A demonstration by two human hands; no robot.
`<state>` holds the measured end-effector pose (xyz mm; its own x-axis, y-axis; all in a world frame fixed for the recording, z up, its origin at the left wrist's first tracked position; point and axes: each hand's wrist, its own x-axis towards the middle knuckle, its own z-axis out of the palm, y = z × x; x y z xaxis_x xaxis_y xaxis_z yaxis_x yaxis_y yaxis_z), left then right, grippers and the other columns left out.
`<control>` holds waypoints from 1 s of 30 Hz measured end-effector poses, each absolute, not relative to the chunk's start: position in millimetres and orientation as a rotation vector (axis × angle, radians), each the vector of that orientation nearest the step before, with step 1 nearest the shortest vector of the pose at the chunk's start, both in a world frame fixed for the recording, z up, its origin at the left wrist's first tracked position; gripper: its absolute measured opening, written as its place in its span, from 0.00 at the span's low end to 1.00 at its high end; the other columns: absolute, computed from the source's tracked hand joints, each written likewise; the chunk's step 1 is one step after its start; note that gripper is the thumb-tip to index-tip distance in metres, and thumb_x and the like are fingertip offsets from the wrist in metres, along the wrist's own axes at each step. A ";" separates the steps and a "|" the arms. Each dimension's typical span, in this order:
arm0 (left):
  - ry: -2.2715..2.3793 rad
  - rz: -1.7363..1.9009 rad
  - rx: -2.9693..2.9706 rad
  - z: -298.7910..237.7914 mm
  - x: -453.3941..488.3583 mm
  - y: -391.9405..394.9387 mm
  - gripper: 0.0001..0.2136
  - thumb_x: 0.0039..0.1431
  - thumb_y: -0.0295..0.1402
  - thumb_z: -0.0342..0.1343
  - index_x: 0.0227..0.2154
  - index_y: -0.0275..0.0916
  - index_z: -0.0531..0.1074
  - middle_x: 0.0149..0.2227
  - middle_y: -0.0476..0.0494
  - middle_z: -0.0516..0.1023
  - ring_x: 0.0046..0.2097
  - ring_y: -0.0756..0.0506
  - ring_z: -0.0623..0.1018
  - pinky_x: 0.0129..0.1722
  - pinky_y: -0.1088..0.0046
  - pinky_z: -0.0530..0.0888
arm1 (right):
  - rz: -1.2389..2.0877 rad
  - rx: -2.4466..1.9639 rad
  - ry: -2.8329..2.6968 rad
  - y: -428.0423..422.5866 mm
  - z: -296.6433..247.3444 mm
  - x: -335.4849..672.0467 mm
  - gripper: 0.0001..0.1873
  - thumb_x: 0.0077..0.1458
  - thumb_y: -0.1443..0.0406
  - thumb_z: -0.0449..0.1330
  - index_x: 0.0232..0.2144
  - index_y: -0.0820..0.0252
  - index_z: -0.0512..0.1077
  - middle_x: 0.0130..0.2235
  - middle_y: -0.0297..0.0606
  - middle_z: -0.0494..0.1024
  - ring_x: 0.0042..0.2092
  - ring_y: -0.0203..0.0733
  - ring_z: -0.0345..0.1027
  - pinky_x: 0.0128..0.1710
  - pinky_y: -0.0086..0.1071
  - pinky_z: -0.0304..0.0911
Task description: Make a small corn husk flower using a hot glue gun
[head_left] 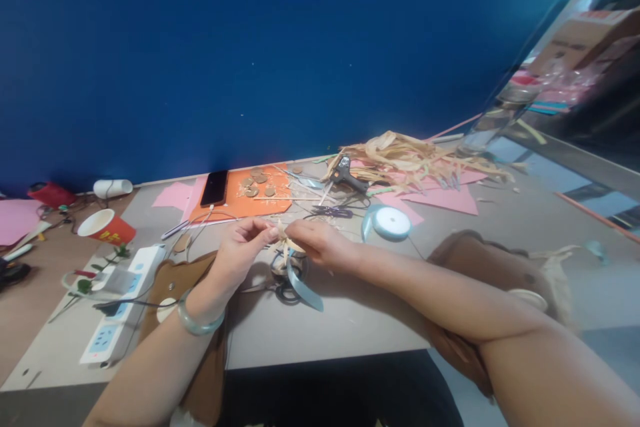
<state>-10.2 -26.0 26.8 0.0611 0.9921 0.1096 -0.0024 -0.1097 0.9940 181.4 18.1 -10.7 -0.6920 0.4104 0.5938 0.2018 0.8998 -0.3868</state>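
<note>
My left hand (245, 247) and my right hand (323, 243) meet over the grey table (350, 320), both pinching a small bundle of tan raffia strands (286, 240) between their fingertips. A light blue ribbon strip (303, 287) hangs from the bundle down to the table. Black-handled scissors (284, 280) lie right under the hands. A pale green bangle (197, 320) sits on my left wrist.
A blue ribbon roll (391, 222), a black glue gun (345, 173), a raffia pile (410, 160) on pink paper, an orange sheet (245, 203) with brown discs and a phone (214, 188) lie behind. A power strip (123, 307), red cup (105, 227) and brown felt (170, 280) are left.
</note>
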 end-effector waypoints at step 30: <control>1.032 0.973 1.342 31.8 -10.4 -24.0 0.08 0.52 0.35 0.61 0.27 0.35 0.75 0.26 0.45 0.77 0.30 0.48 0.75 0.35 0.71 0.71 | 0.576 -0.460 -2.214 19.0 -13.5 181.2 0.10 0.57 0.74 0.51 0.38 0.62 0.69 0.33 0.38 0.75 0.34 0.35 0.68 0.35 0.27 0.63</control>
